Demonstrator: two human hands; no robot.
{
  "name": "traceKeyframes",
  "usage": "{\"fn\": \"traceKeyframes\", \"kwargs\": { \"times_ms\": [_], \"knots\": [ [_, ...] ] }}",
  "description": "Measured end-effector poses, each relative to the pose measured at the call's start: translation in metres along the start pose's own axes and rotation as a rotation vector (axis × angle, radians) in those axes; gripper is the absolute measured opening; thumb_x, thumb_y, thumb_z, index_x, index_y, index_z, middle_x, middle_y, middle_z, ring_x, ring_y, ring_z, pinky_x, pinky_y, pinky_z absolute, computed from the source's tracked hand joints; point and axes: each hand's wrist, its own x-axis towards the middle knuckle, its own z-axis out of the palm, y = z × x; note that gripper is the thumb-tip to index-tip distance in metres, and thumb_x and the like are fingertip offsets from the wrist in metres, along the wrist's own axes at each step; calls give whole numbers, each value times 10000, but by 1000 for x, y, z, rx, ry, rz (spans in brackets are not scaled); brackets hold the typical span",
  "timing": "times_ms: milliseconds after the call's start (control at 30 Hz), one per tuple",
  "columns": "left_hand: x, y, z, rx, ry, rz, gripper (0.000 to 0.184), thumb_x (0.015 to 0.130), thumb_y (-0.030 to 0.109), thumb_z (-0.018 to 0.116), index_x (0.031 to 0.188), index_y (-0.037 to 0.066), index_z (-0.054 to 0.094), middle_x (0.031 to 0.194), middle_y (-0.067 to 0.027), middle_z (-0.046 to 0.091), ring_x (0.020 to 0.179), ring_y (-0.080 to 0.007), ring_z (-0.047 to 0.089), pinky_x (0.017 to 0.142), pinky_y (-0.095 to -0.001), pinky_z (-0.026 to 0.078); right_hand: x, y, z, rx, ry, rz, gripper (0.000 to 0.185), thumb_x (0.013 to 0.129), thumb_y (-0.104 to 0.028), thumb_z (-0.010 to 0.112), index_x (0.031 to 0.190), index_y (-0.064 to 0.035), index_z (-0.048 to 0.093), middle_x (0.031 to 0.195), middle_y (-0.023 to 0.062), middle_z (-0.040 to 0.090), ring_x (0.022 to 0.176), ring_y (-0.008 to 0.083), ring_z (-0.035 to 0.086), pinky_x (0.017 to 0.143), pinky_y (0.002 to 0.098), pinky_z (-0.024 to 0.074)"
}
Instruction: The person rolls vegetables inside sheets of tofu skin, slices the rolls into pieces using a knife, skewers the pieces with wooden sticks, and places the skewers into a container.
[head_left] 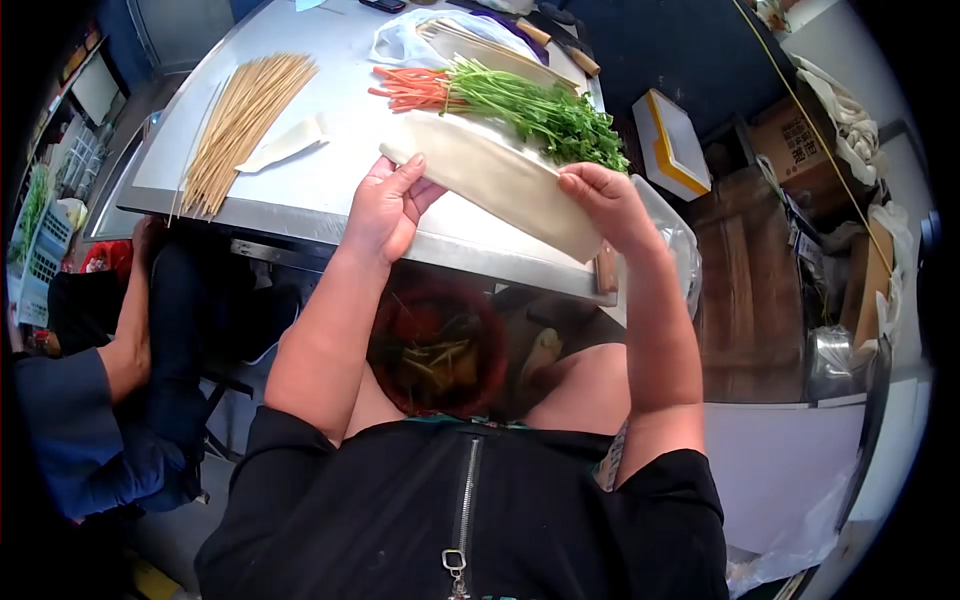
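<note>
A long, pale, flexible sheet that looks like tofu skin (500,188) is stretched between my two hands above the table's front edge. My left hand (392,205) pinches its left end between thumb and fingers. At the other end, my right hand (605,200) grips the upper right corner. Just behind the sheet lie carrot strips (415,88) and a bunch of leafy green herbs (540,110). Bamboo skewers (245,130) are piled on the left of the table, with a smaller pale strip (285,146) beside them.
The metal table (345,215) spans the front. A clear plastic bag (400,38) and knives with wooden handles (575,55) lie at the back. Below the edge, a red tub (440,350) holds scraps. Another person (110,400) sits at left. A white-and-yellow box (672,143) stands at right.
</note>
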Motion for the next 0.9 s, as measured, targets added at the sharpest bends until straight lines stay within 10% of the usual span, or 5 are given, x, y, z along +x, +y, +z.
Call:
{"fn": "traceKeyframes", "kwargs": {
  "times_ms": [233, 433, 533, 633, 900],
  "knots": [
    [-3, 0, 0, 70, -6, 6, 302, 987, 30, 526, 1278, -23, 467, 1190, -156, 623, 1052, -241, 666, 932, -374, 573, -3, 12, 29, -580, 114, -104, 377, 864, -245, 716, 1162, -18, 676, 1036, 197, 690, 957, 334, 666, 867, 380, 515],
    [-18, -10, 22, 256, -329, 209, 549, 958, 34, 602, 1460, 24, 380, 1287, -155, 609, 1217, -217, 573, 1036, -337, 463, 0, -35, 105, -660, 279, -331, 553, 816, -246, 747, 1272, 16, 576, 1136, 224, 652, 1001, 383, 642, 873, 415, 514],
    [-18, 6, 24, 361, -326, 259, 703, 941, 57, 642, 1532, 38, 262, 1455, -196, 461, 1360, -223, 431, 1107, -334, 368, 22, -21, 85, 269, 384, -160, 268, 979, -148, 601, 1181, 28, 624, 998, 70, 705, 845, 129, 680, 786, 263, 539],
    [-12, 10, 16, 452, -258, 301, 769, 922, 117, 687, 1527, -3, 229, 1530, -238, 333, 1419, -256, 342, 1110, -341, 356, 20, -26, 67, 911, 299, -119, 226, 1000, -113, 559, 1181, 17, 598, 1091, 108, 680, 957, 180, 678, 848, 303, 555],
    [-15, 28, 9, 667, -390, -128, 615, 871, 160, 752, 1389, -26, 478, 1154, -101, 680, 1049, -154, 646, 940, -295, 493, 21, -22, 69, 1074, 198, -170, 288, 1011, -139, 544, 1263, 0, 536, 1166, 100, 662, 1031, 194, 669, 896, 322, 548]
  ]
}}
